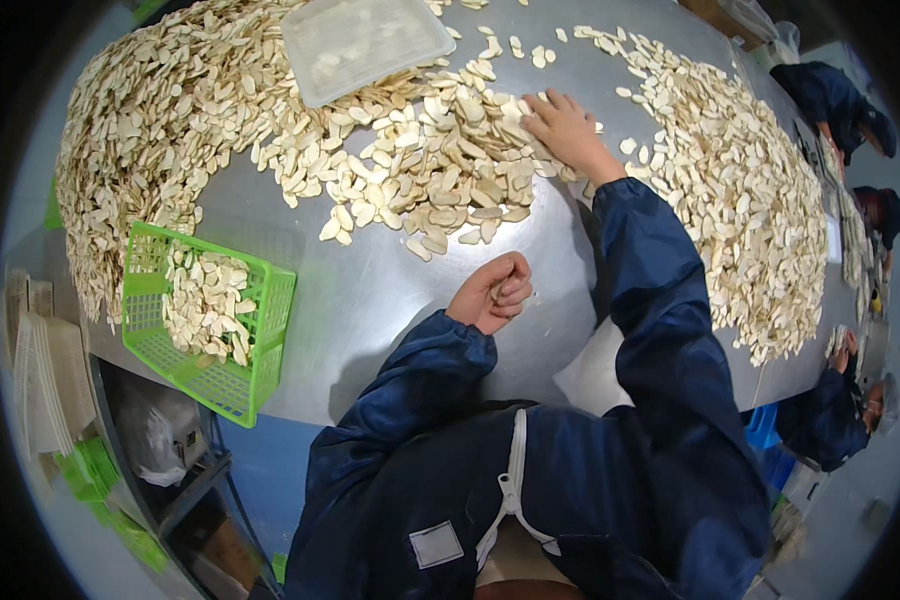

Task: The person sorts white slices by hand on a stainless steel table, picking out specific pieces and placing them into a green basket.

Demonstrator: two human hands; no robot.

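My right hand point(566, 133) reaches out over a loose heap of pale, oval dried slices point(450, 161), which look like root slices. Its fingers are spread, palm down, and rest on the heap's right end. Nearer my body, my left hand point(495, 291) hovers over the bare steel in front of the heap, with its fingers curled in. Whether a slice lies inside that curl is hidden. At the left edge of the table, a green plastic basket point(270, 300) stands tilted, with a batch of slices point(206, 304) in it.
A large mound of slices point(142, 135) fills the far left of the steel table point(330, 300). A translucent plastic tray point(367, 45) lies across its edge. Another mound point(750, 202) spreads on the right. Several co-workers, one in dark clothing point(825, 420), are along the right side. Stacked white trays point(52, 382) stand left.
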